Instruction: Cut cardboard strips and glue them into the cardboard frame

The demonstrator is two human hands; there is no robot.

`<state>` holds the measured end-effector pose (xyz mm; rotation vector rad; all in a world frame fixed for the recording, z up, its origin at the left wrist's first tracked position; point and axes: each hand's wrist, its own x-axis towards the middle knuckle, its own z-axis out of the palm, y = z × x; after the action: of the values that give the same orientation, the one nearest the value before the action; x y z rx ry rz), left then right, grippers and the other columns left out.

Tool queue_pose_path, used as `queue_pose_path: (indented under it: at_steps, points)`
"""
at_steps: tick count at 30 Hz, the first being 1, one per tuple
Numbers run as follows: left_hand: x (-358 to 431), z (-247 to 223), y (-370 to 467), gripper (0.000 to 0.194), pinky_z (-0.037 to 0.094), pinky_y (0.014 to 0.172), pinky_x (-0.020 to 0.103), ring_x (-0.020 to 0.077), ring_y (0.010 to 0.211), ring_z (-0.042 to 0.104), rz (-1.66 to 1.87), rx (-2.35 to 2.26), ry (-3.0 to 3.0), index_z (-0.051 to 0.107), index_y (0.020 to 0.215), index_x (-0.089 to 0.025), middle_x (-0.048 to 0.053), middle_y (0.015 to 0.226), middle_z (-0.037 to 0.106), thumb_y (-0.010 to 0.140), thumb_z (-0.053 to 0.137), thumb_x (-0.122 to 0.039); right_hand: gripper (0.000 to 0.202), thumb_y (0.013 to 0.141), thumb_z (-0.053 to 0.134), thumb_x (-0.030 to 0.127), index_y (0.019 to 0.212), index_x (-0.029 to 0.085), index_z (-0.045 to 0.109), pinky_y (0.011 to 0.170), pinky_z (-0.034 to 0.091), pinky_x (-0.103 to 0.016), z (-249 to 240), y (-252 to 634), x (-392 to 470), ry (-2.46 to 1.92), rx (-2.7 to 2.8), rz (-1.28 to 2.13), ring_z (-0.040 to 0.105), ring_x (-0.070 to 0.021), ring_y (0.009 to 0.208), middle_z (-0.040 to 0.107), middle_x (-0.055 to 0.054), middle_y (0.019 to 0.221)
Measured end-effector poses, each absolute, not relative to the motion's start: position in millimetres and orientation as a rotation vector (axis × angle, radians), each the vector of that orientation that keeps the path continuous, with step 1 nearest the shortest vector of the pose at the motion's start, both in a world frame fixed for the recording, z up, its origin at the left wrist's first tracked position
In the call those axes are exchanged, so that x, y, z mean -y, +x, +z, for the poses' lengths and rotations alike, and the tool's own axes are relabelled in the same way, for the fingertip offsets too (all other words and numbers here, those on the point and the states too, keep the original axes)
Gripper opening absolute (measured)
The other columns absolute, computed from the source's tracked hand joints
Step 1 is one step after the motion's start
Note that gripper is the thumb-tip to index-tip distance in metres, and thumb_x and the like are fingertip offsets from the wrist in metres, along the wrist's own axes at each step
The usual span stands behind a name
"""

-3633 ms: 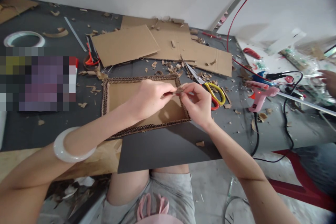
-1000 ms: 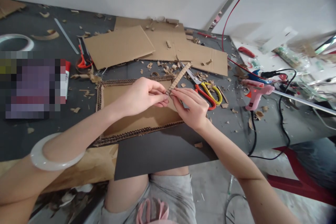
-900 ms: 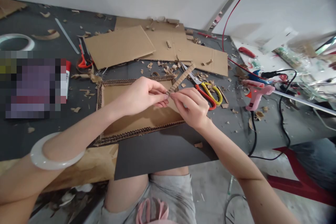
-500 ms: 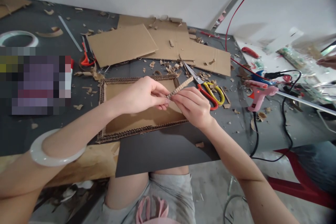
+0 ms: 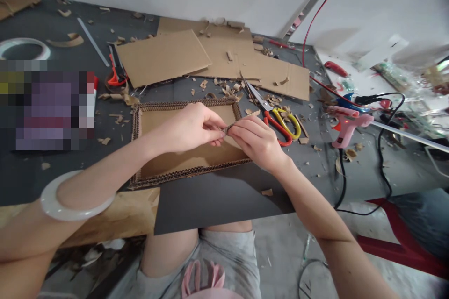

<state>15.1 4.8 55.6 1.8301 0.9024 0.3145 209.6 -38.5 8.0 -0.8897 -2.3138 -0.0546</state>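
My left hand (image 5: 196, 128) and my right hand (image 5: 257, 142) meet fingertip to fingertip, both pinching a small corrugated cardboard strip (image 5: 229, 127). Most of the strip is hidden by the fingers of my right hand. Below them lies a shallow cardboard tray (image 5: 175, 161) with walls of layered corrugated strips; my hands and forearm cover part of it. Scissors (image 5: 277, 126) with red and yellow handles lie open just right of the tray, close to my right hand.
Flat cardboard sheets (image 5: 163, 58) lie behind the tray among many scraps. A pink glue gun (image 5: 345, 126) with a cord rests at the right. A red cutter (image 5: 115, 72) and a white tape roll (image 5: 24, 49) are at the left. A person's leg (image 5: 424, 219) shows at lower right.
The strip's free end, which stuck up past my right fingers, has turned down and is now mostly hidden behind them. Both hands stay nearly in place. The other person's hand at far right has gone.
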Motion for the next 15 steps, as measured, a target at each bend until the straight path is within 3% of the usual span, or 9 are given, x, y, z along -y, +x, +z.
queue_pose_path:
  at_steps: [15]
  points:
    - [-8.5, 50.4, 14.4, 0.015, 0.057, 0.068, 0.027, 0.0183, 0.069, 0.071, 0.335, -0.969, 1.745, 0.073, 0.083, -0.018, 0.004, 0.073, 0.074, 0.073, 0.062, -0.022, 0.009, 0.084, 0.057, 0.017, 0.092, 0.02, 0.058, 0.074, 0.052, -0.033, 7.8, 208.2, 36.3, -0.946, 2.133, -0.053, 0.06, -0.0178, 0.081, 0.064, -0.007, 0.085]
